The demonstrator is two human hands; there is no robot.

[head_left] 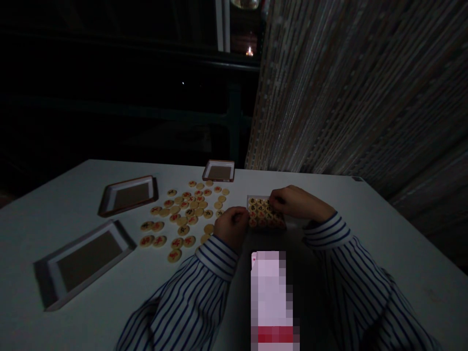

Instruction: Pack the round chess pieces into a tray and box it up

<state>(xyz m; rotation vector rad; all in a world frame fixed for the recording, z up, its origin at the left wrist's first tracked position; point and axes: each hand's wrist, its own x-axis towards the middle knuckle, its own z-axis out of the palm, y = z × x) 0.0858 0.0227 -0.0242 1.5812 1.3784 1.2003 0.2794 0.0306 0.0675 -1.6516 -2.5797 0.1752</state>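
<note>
A small open box (258, 196) sits in front of me, filled with rows of round Chinese chess pieces (261, 214) marked in red and black. At its left side is my left hand (231, 227), fingers curled together close to the edge. My right hand (298, 202) reaches over the box's far right corner with fingertips pinched above the pieces. Whatever either hand holds is hidden by the fingers and the dim light. Many loose pieces (190, 207) lie scattered left of the box, some face up and others blank side up.
Three shallow trays or lids lie on the white table (365, 292): a near left one (89, 258), another behind it (129, 194) and a small one (219, 170) at the far edge. A lit phone (272, 292) is nearest me. A string curtain (329, 87) hangs behind, right.
</note>
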